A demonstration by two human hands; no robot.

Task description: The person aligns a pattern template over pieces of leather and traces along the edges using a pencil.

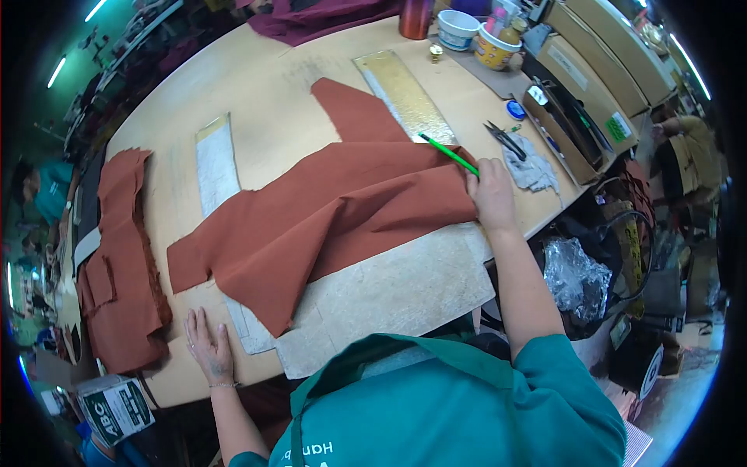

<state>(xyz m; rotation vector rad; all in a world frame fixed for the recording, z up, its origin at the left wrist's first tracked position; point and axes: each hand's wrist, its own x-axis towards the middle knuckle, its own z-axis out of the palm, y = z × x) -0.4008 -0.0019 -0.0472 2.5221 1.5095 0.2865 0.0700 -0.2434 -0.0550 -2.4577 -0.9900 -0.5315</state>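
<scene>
My right hand [492, 191] is closed around a slim green pen [451, 154], its dark end pointing up and left. That hand rests at the right edge of a rust-brown fabric piece [373, 202], which lies folded and creased across the table. Whether the fingers also pinch the fabric is hidden. My left hand [208, 346] lies flat on the table with fingers spread, just below the fabric's left end and holding nothing. Beneath the fabric, a pale, worn flat template [397, 292] sticks out toward my body.
Stacked rust-brown fabric pieces [124, 272] lie at the left. Foil-covered strips, one gold [408, 97] and one silver [218, 167], lie farther back. Scissors [506, 140] sit on a crumpled cloth [531, 165]. Tubs [496, 50] and cardboard boxes [587, 93] stand at the back right.
</scene>
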